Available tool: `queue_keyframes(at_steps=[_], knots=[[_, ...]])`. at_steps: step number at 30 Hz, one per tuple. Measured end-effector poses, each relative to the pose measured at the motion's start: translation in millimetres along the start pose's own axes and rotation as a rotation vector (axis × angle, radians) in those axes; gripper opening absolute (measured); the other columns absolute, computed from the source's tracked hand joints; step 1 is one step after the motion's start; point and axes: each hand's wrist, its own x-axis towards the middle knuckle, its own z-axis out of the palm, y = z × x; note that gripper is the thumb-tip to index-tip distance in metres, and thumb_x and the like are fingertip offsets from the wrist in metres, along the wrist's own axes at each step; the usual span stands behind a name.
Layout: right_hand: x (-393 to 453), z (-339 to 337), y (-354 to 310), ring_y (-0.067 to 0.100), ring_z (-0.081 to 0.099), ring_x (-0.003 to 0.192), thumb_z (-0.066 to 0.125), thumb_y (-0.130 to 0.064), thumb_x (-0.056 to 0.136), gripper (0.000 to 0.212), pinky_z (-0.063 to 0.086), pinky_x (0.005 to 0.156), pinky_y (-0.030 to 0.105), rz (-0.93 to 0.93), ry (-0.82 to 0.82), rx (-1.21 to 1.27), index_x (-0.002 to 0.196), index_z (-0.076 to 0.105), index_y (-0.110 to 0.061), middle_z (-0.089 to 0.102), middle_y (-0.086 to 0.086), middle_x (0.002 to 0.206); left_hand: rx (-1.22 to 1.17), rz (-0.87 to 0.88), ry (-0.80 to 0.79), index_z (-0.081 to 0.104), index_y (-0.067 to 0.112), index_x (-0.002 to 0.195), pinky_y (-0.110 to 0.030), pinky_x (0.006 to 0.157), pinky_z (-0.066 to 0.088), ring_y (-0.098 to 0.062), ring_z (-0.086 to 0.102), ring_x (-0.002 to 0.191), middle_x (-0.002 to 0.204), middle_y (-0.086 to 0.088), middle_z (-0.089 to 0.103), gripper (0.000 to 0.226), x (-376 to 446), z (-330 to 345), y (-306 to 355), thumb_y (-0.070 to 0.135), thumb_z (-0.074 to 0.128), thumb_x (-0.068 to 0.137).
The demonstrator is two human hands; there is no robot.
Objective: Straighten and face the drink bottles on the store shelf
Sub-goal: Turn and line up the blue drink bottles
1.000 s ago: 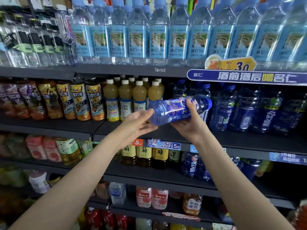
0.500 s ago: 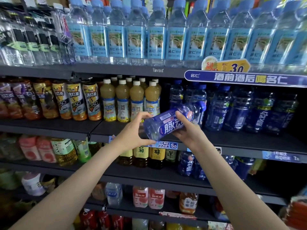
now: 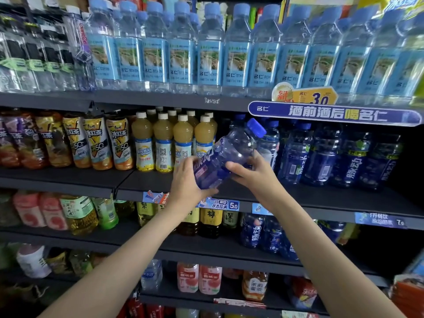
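Fingers of my left hand point(image 3: 187, 180) curl under the base of a blue bottle point(image 3: 226, 157) while my right hand point(image 3: 254, 173) grips its middle, holding it tilted, cap up-right, above the shelf point(image 3: 321, 198) before the blue bottle row point(image 3: 344, 157).

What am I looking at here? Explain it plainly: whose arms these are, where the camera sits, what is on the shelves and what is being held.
No machine here: a person wears a camera on the head, so this one picture looks forward and down along their own bare arms. The left hand cups the base of a blue drink bottle, and the right hand grips its middle. The bottle is tilted, cap up to the right, in front of the middle shelf. That shelf holds yellow juice bottles and more blue bottles; clear water bottles stand on the shelf above.
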Motion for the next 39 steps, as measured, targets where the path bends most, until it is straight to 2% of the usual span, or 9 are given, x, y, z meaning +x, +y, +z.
queue_keyframes(at_steps=[4, 9, 13, 16, 19, 26, 31, 36, 39], knots=[[0.9, 10.5, -3.4, 0.021, 0.067, 0.101, 0.071, -0.019, 0.082, 0.043, 0.057, 0.078, 0.030, 0.011, 0.132, 0.193, 0.121, 0.056, -0.009, 0.069, 0.008, 0.111, 0.195, 0.169, 0.127, 0.043, 0.001, 0.127, -0.030, 0.097, 0.032, -0.030, 0.040, 0.118, 0.123, -0.015, 0.047, 0.081, 3.7, 4.3, -1.1, 0.020, 0.086, 0.061], [3.9, 7.6, -7.9, 0.011, 0.067, 0.096, 0.082, -0.009, 0.069, 0.049, 0.054, 0.081, 0.023, -0.228, 0.120, -0.121, 0.112, 0.059, -0.013, 0.069, -0.001, 0.105, 0.211, 0.228, 0.058, 0.044, 0.001, 0.128, -0.030, 0.098, 0.033, -0.027, 0.044, 0.117, 0.122, -0.012, 0.049, 0.083, 11.4, 10.4, 0.5, 0.030, 0.085, 0.062], [15.4, 23.3, -8.6, 0.008, 0.064, 0.099, 0.086, -0.017, 0.064, 0.066, 0.051, 0.084, 0.022, -0.286, 0.077, -0.384, 0.120, 0.051, -0.018, 0.065, -0.004, 0.111, 0.033, 0.017, 0.053, 0.041, 0.012, 0.129, -0.033, 0.096, 0.043, -0.021, 0.050, 0.113, 0.121, -0.003, 0.055, 0.078, 10.8, 23.5, 0.2, 0.025, 0.083, 0.064], [30.6, 30.0, -8.7, 0.014, 0.058, 0.107, 0.081, -0.017, 0.071, 0.072, 0.048, 0.092, 0.031, -0.138, -0.048, -0.566, 0.131, 0.042, -0.015, 0.059, -0.001, 0.119, -0.091, -0.137, -0.017, 0.041, 0.014, 0.118, -0.030, 0.080, 0.049, -0.019, 0.060, 0.099, 0.110, -0.002, 0.063, 0.067, 14.9, 27.4, -9.7, 0.020, 0.083, 0.066], [44.7, 18.4, 6.3, 0.017, 0.052, 0.116, 0.076, -0.019, 0.078, 0.078, 0.043, 0.100, 0.033, 0.018, -0.137, -0.577, 0.142, 0.032, -0.013, 0.050, -0.002, 0.131, -0.067, -0.179, 0.012, 0.042, 0.008, 0.121, -0.027, 0.077, 0.043, -0.026, 0.059, 0.104, 0.113, -0.009, 0.062, 0.067, 27.0, 25.8, -24.3, 0.018, 0.082, 0.068], [85.0, -24.2, 62.1, 0.029, 0.046, 0.126, 0.074, -0.025, 0.081, 0.073, 0.041, 0.100, 0.036, 0.178, 0.130, -0.715, 0.138, 0.035, -0.003, 0.046, 0.015, 0.139, -0.012, -0.209, -0.011, 0.049, 0.006, 0.118, -0.039, 0.086, 0.048, -0.029, 0.058, 0.106, 0.114, -0.009, 0.059, 0.076, 74.5, 29.0, -63.0, 0.030, 0.085, 0.056], [131.1, -24.4, 69.4, 0.030, 0.038, 0.130, 0.074, -0.021, 0.081, 0.077, 0.030, 0.096, 0.027, 0.018, 0.357, -0.802, 0.140, 0.029, 0.002, 0.035, 0.017, 0.142, -0.029, -0.267, -0.016, 0.043, 0.001, 0.120, -0.029, 0.084, 0.040, -0.029, 0.054, 0.111, 0.120, -0.014, 0.056, 0.071, 89.8, 49.4, -82.5, 0.023, 0.084, 0.066], [181.5, -19.6, 79.6, 0.031, 0.029, 0.137, 0.072, -0.022, 0.083, 0.092, 0.029, 0.104, 0.034, 0.046, 0.467, -0.807, 0.148, 0.011, 0.000, 0.024, 0.018, 0.152, -0.146, -0.230, -0.055, 0.040, 0.011, 0.122, -0.016, 0.083, 0.034, -0.017, 0.053, 0.112, 0.123, -0.007, 0.057, 0.071, 101.0, 56.0, -86.6, 0.015, 0.084, 0.066], [202.3, -8.3, 89.3, 0.031, 0.016, 0.142, 0.071, -0.026, 0.083, 0.098, 0.029, 0.108, 0.038, 0.095, 0.523, -0.819, 0.150, 0.003, -0.002, 0.014, 0.014, 0.156, -0.144, -0.157, -0.080, 0.047, 0.011, 0.121, -0.006, 0.083, 0.031, -0.010, 0.050, 0.109, 0.120, -0.002, 0.056, 0.069, 102.6, 58.4, -90.3, 0.027, 0.083, 0.064]])
